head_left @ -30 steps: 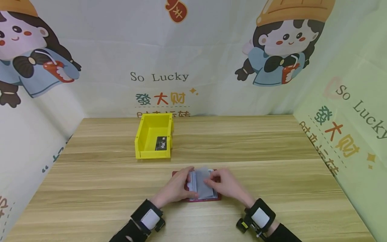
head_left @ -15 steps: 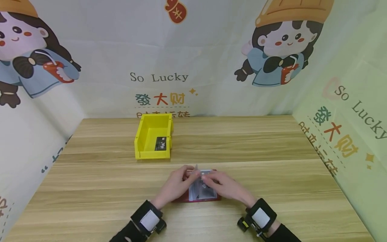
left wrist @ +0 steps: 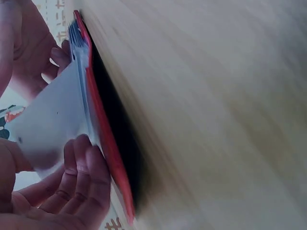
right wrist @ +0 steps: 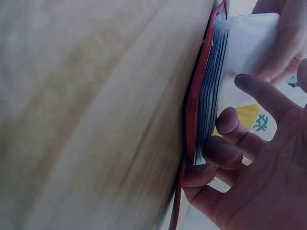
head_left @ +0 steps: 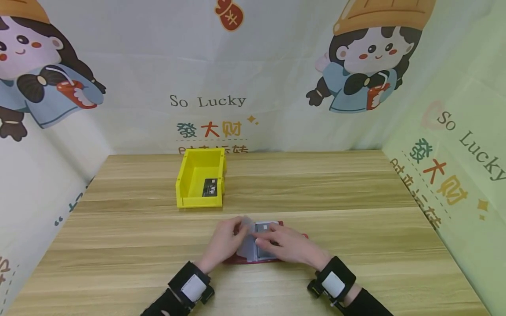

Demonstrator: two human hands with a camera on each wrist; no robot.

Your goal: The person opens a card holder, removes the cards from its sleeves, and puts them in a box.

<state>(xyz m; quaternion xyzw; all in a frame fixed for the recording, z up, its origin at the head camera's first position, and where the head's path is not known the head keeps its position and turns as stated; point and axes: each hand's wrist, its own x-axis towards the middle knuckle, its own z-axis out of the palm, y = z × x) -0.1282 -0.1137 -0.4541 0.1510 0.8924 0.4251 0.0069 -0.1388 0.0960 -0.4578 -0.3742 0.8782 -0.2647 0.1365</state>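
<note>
Nearest to me, at the bottom of the head view, I see two black sleeves point(head_left: 367, 305), and on each wrist a black strap point(head_left: 189, 277) with a white patch. Before them are the hands, over the near half of the bench point(head_left: 336, 184), about midway between its left and right edges. Here lies the small red-covered booklet with clear plastic pages point(head_left: 251, 261), opened on the wood.

The left hand point(head_left: 222, 242) is at its left side. Its thumb and fingers are clamped on one translucent plastic page point(head_left: 248, 224), which they hold raised and tilted from the stack. The right hand point(head_left: 290, 248) is at the right side of the booklet. In the right wrist view I find its fingers apart from one another, some bent, with the tips at the edge of the pages. Between the hands, a dark card with a small white mark point(head_left: 262, 228) shows in the booklet.

Farther, by the far edge of the bench and left of its middle, stands a yellow plastic bin point(head_left: 199, 202). On its floor, near the front right corner, lies a black card with "Vip" lettering point(head_left: 210, 187).

Behind the far edge hangs a white printed cloth point(head_left: 276, 87) with cartoon figures and the words "So Lucky".
</note>
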